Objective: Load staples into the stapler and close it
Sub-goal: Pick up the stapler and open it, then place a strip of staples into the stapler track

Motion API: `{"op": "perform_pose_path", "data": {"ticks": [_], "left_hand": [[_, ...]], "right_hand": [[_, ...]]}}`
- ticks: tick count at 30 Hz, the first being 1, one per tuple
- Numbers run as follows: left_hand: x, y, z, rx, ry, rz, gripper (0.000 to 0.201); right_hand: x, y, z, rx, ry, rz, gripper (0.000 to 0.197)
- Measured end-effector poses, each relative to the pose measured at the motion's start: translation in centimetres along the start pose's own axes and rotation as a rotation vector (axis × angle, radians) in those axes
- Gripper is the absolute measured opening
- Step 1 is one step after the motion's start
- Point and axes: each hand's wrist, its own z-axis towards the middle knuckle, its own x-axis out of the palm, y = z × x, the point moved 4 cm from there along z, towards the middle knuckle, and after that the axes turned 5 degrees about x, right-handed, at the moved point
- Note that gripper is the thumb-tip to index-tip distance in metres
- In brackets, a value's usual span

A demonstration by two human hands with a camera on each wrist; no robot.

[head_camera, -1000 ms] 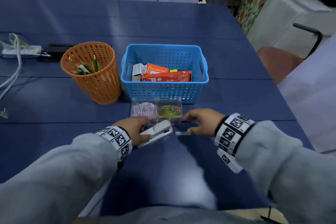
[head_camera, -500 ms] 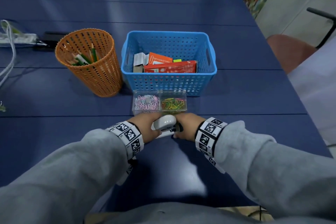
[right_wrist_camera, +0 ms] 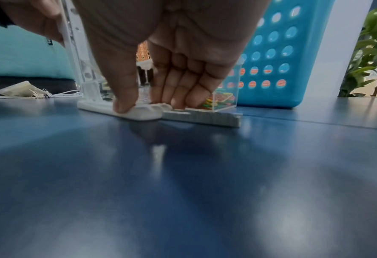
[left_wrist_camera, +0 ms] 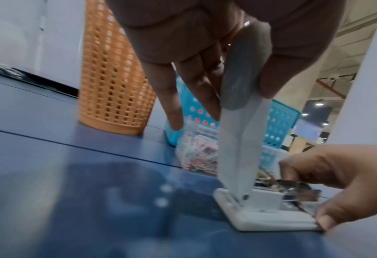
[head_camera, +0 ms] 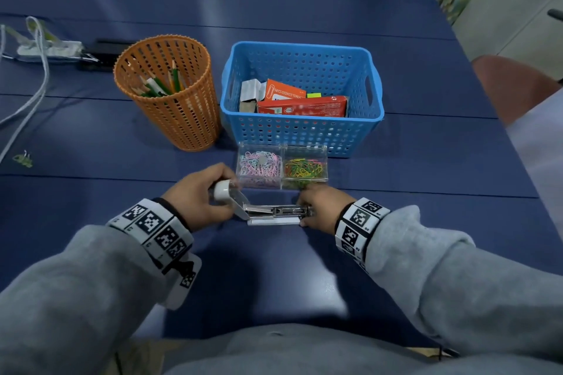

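A white stapler [head_camera: 274,218] lies open on the blue table, its base flat and the metal magazine [head_camera: 280,210] bared. My left hand [head_camera: 225,189] pinches the raised top cover [left_wrist_camera: 240,148] between thumb and fingers [left_wrist_camera: 269,78], holding it nearly upright. My right hand [head_camera: 304,210] grips the front end of the base [right_wrist_camera: 143,111], thumb on the near side, fingers [right_wrist_camera: 178,97] on the far side. A grey strip of staples [right_wrist_camera: 205,117] lies on the table right beside that front end; in the head view my right hand hides it.
A clear two-part box of paper clips [head_camera: 281,167] stands just behind the stapler. Behind it are a blue basket [head_camera: 301,49] holding cartons and an orange mesh cup [head_camera: 167,119] of pencils. A power strip [head_camera: 48,49] and cables lie at the far left.
The stapler was closed in my left hand a second ago. Both hands then met on it; now its cover is swung up and the base lies flat on the table.
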Motion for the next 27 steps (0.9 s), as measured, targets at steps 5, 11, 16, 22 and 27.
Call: {"op": "perform_pose_path", "data": {"ticks": [5,11,16,22,27], "left_hand": [[-2.1,3.0,-0.8,-0.12,-0.032,0.137,0.029],[-1.7,5.5,-0.9,-0.285,0.064,0.365,0.029],[0.5,5.2,0.0,-0.267,0.192,0.609,0.027],[3.6,3.8,1.2,-0.13,0.23,0.529,0.041],[4.0,3.4,1.7,-0.104,0.237,0.445,0.033]], "right_hand": [[0.0,0.0,0.0,-0.001,-0.006,-0.01,0.041],[0.2,0.0,-0.2,0.011,-0.006,-0.017,0.041],[0.1,0.1,-0.1,0.021,-0.004,-0.014,0.041],[0.2,-0.1,0.0,0.027,-0.004,-0.004,0.042],[-0.2,-1.6,-1.2,0.032,-0.02,0.023,0.048]]}}
